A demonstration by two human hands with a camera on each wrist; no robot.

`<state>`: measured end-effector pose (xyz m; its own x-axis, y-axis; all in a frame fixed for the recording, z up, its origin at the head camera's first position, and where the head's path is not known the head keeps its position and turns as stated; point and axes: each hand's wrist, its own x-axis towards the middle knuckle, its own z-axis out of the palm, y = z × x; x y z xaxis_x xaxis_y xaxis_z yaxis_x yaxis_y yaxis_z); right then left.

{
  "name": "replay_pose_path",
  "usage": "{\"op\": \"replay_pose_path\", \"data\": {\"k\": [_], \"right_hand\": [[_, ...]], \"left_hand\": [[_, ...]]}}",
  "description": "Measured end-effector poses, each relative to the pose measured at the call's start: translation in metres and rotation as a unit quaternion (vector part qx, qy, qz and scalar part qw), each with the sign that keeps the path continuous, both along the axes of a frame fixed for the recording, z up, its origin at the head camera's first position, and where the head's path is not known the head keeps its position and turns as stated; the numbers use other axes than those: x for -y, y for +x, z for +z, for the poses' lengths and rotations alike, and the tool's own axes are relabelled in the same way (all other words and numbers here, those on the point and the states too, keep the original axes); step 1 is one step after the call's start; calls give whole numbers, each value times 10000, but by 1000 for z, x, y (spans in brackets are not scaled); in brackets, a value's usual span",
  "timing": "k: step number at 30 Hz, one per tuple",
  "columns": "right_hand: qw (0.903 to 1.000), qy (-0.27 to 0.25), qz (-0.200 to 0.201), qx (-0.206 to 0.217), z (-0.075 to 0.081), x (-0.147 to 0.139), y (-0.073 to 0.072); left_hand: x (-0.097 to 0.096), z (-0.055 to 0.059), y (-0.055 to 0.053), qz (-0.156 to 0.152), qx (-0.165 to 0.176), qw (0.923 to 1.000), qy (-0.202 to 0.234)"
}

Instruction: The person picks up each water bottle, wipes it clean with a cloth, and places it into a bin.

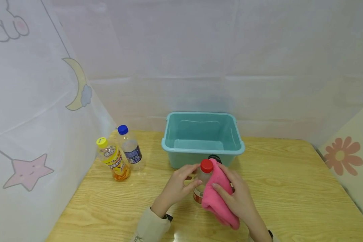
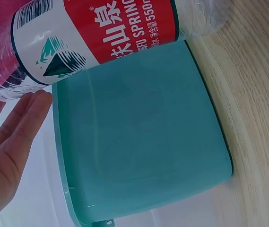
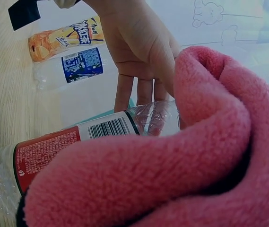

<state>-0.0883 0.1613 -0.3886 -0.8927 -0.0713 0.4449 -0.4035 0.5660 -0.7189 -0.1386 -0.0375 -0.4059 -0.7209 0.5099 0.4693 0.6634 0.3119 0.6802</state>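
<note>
A clear plastic water bottle (image 2: 139,28) with a red cap (image 1: 206,165) and a red and white label stands upright in front of the basin. My left hand (image 1: 178,185) is at its left side, near the neck, with thumb and fingers spread; in the left wrist view the fairly straight fingers (image 2: 28,118) reach the bottle's shoulder. My right hand (image 1: 239,196) holds a folded pink fluffy cloth (image 1: 219,195) against the bottle's right side. Behind the cloth a black cap (image 1: 214,158) shows; whatever is under it is mostly hidden.
A teal plastic basin (image 1: 202,150) stands at the back of the wooden table (image 1: 284,188), just behind the bottle. On the left are a yellow-capped bottle (image 1: 115,161) with orange contents and a blue-capped bottle (image 1: 131,151). A pale printed curtain (image 1: 157,50) hangs behind.
</note>
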Motion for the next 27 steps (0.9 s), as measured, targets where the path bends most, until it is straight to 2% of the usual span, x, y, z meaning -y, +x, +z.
{"op": "replay_pose_path", "data": {"k": [7, 15, 20, 27], "right_hand": [[9997, 103, -119, 174, 0, 0, -1], [9992, 151, -41, 376, -2, -2, -1], [9985, 18, 34, 550, -8, -3, -1], [9979, -380, 163, 501, -18, -5, -2]], "left_hand": [[0, -2, -1, -28, -5, 10000, 84], [0, -3, -1, -22, 5, 9998, 172], [0, -4, 0, -50, 109, 9996, 254], [0, -4, 0, -39, 259, 9994, 243]]}}
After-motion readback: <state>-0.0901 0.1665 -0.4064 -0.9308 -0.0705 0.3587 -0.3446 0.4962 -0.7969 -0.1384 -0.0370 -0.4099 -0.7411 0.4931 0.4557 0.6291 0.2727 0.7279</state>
